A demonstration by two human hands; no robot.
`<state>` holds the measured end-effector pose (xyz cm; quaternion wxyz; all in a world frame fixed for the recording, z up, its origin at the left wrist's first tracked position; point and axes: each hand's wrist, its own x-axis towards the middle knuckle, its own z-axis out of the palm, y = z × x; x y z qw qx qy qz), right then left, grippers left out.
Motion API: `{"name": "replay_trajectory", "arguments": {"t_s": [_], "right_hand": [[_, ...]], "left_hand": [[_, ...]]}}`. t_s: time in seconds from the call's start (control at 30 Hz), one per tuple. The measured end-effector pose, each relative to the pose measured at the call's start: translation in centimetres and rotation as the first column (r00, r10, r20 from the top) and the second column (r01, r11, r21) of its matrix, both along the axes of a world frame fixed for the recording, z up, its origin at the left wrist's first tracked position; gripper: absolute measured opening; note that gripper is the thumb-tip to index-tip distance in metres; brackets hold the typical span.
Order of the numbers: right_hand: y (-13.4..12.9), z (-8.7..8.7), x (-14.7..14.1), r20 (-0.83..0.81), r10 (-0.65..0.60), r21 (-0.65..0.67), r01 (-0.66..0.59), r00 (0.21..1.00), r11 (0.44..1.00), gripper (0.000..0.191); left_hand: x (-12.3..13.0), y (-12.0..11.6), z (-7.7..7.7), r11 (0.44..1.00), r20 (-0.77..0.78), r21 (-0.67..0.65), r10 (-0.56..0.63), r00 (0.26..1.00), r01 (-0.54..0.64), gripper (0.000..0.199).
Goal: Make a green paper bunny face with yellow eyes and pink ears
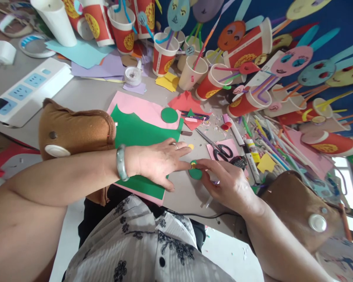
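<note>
A small green paper disc (195,174) lies on the table with a tiny yellow paper piece (193,165) on its upper part. My left hand (159,160) lies palm down with fingers spread, the index fingertip touching the disc's edge. The fingers of my right hand (226,182) are bent together in a pinch at the yellow piece; its thumb is partly hidden. A yellow paper dot (191,147) is near my left fingers. Under my left hand are a green sheet (144,131) and a pink sheet (129,102), with another green disc (169,115) on top.
Black-handled scissors (223,152), a glue stick (252,150) and a marker (252,164) lie to the right. Decorated paper cups (164,55) line the back. Brown stuffed cushions (73,129) flank the work, and a power strip (32,92) is at left.
</note>
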<state>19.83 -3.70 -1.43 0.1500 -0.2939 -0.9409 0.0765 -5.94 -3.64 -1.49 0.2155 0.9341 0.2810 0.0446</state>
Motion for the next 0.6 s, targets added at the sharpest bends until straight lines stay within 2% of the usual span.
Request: {"name": "replay_trajectory", "arguments": {"t_s": [0.13,0.3,0.4,0.5,0.6], "right_hand": [[-0.1,0.3,-0.1,0.037,0.012,0.058,-0.014,0.999,0.998,0.032],[0.0,0.5,-0.1,0.084,0.015,-0.027,-0.013,0.996,1.000,0.029],[0.4,0.4,-0.2,0.016,-0.047,-0.048,0.048,0.999,0.998,0.021],[1.0,0.0,-0.2,-0.072,-0.147,-0.009,0.147,0.986,0.989,0.012],[1.7,-0.6,-0.1,-0.084,-0.175,0.041,0.178,0.981,0.983,0.009]], "left_hand": [[0.0,-0.1,-0.3,1.000,0.011,-0.006,0.005,1.000,-0.005,0.068],[0.0,0.0,-0.3,1.000,-0.002,0.023,0.007,1.000,-0.007,0.069],[0.0,0.1,-0.2,0.998,-0.011,0.060,-0.015,1.000,0.016,0.066],[0.0,0.2,-0.2,0.997,0.012,0.073,-0.022,1.000,0.021,0.065],[0.0,0.3,-0.3,0.998,0.033,0.070,-0.008,0.999,0.006,0.065]]}}
